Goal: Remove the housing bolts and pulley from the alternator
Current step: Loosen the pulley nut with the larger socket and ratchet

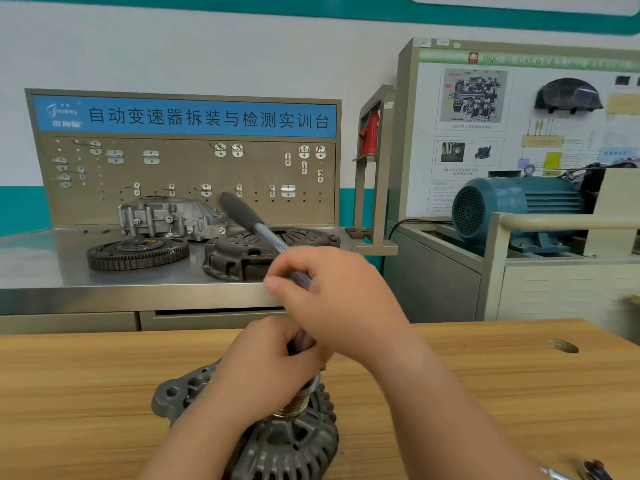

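Note:
The grey alternator [287,441] lies on the wooden table [485,393], pulley end up. Its ribbed metal pulley [298,401] shows just below my left hand [263,368], which curls round a dark tool head on top of the pulley. My right hand [343,299] grips the shaft of a ratchet wrench [249,220] above the left hand. The wrench's dark padded handle points up and to the left. The pulley nut and the housing bolts are hidden by my hands.
Wrench ends [585,471] lie at the table's near right edge, and a round hole [562,345] sits further back. Behind stands a steel bench with a flywheel [136,252], a clutch cover [242,258] and a gearbox casing [169,218]. A blue motor [512,206] is at right.

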Demonstrator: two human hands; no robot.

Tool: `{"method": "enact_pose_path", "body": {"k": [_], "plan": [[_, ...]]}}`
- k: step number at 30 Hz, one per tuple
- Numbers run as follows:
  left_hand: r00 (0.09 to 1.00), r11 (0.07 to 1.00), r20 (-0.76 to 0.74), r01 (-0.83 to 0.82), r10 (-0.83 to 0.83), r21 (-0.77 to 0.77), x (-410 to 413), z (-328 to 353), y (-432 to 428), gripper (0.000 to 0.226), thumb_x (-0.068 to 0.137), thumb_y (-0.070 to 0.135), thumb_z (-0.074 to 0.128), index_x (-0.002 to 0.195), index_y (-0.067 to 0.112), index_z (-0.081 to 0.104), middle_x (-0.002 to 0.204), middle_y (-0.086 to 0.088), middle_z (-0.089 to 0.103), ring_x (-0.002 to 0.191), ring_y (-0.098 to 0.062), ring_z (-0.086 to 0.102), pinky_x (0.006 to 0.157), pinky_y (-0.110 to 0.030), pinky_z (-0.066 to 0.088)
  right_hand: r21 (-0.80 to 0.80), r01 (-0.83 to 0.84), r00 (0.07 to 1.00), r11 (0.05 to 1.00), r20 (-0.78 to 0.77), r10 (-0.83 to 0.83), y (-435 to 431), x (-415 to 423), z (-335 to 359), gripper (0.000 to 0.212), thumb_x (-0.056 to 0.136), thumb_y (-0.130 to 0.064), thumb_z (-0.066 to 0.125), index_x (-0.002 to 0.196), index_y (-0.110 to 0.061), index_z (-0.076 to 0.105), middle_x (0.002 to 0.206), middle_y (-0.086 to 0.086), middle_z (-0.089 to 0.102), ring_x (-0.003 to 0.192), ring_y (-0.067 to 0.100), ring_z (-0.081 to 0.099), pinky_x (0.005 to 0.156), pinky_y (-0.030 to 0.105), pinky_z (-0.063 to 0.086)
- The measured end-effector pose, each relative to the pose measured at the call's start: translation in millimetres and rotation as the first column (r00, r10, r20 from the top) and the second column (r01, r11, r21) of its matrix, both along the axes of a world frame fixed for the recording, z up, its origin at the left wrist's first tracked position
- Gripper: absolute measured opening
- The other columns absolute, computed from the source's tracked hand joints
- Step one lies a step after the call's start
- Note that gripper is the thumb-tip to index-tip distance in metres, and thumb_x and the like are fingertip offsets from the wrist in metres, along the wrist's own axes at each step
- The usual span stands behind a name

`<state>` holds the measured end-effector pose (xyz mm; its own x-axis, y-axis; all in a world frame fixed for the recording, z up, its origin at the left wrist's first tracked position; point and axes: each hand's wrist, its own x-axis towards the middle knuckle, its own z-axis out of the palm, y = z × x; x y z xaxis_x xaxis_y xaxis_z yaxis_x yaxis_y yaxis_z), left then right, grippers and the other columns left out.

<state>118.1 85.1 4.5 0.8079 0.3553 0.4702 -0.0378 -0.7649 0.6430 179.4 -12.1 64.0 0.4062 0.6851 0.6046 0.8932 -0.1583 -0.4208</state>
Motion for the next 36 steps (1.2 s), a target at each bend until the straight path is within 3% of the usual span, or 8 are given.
{"method": "enact_pose_path", "body": {"k": [4,7,12,18,23,30,33,36], "plan": [[0.999,0.999,-0.013,0.036,-0.036,-0.016,0,-1,1,0.036,0.085,0.031,0.064,0.072,-0.002,0.058,0.046,0.013,0.055,0.046,0.006,0.053,0.052,-0.018,0.034,0.107,-0.414,0.891,0.904,-0.158,0.426,-10,16,2,0.006,0.088,-0.010,0.069,0.089,-0.010,0.074,0.087,-0.008,0.068,0.089,0.003,0.062,0.088,0.031,0.051],[0.999,0.999,-0.003,0.039,-0.039,-0.007,-4,0,-1,0.036,0.088,0.030,0.063,0.076,-0.004,0.063,0.055,0.012,0.065,0.051,0.006,0.057,0.055,-0.019,0.038,0.142,-0.478,0.849,0.867,-0.176,0.498,-11,16,0,0.007,0.087,-0.006,0.068,0.089,-0.009,0.074,0.086,-0.010,0.067,0.087,0.002,0.063,0.087,0.027,0.051],[0.999,1.000,-0.024,-0.023,0.023,0.014,-4,1,-6,0.034,0.084,0.007,0.058,0.053,0.003,0.047,0.037,0.009,0.043,0.040,0.006,0.049,0.042,-0.010,0.032,0.190,-0.045,0.992,0.981,-0.108,0.066,1,-2,-9,0.012,0.092,-0.030,0.060,0.087,-0.029,0.071,0.082,-0.012,0.069,0.080,0.006,0.061,0.077,0.035,0.052],[0.998,0.998,-0.032,-0.047,0.049,0.035,-2,1,-2,0.035,0.073,0.006,0.051,0.044,0.019,0.037,0.042,0.005,0.039,0.043,-0.010,0.034,0.041,-0.015,0.029,0.024,0.362,0.928,0.932,0.084,-0.363,13,-7,-5,0.017,0.099,-0.035,0.037,0.089,-0.024,0.047,0.087,0.004,0.062,0.077,0.023,0.058,0.053,0.029,0.035],[1.000,1.000,-0.016,0.012,-0.013,-0.016,-1,0,-1,0.038,0.081,0.020,0.065,0.053,0.009,0.041,0.038,0.010,0.039,0.036,-0.003,0.039,0.041,-0.011,0.027,0.081,0.006,1.000,0.997,0.005,-0.007,-1,-2,-4,0.033,0.095,-0.046,0.048,0.068,-0.027,0.052,0.058,-0.010,0.050,0.061,0.008,0.049,0.057,0.031,0.037],[0.999,0.997,-0.043,0.025,-0.029,-0.073,-2,0,-1,0.031,0.088,0.028,0.064,0.065,0.006,0.064,0.054,0.012,0.065,0.052,0.003,0.059,0.059,-0.024,0.042,0.129,-0.492,0.836,0.861,-0.207,0.508,-9,16,4,0.022,0.092,-0.010,0.063,0.070,-0.011,0.062,0.070,-0.001,0.056,0.070,0.010,0.051,0.074,0.033,0.045],[0.999,1.000,-0.034,-0.004,0.003,-0.020,-3,0,-4,0.034,0.089,0.023,0.060,0.068,-0.004,0.057,0.064,0.004,0.070,0.056,0.009,0.060,0.057,-0.022,0.040,0.163,-0.359,0.894,0.919,-0.221,0.388,-6,10,0,0.025,0.092,-0.023,0.064,0.068,-0.016,0.063,0.064,-0.013,0.055,0.065,0.000,0.050,0.069,0.022,0.043],[1.000,0.999,-0.021,-0.020,0.021,0.025,-3,1,-5,0.034,0.083,0.009,0.057,0.053,0.005,0.044,0.044,0.009,0.055,0.044,0.006,0.051,0.043,-0.011,0.029,0.091,0.068,0.996,0.994,-0.057,-0.063,3,-5,-5,0.027,0.095,-0.039,0.053,0.073,-0.025,0.058,0.060,-0.012,0.053,0.063,0.006,0.051,0.059,0.028,0.041]]}}
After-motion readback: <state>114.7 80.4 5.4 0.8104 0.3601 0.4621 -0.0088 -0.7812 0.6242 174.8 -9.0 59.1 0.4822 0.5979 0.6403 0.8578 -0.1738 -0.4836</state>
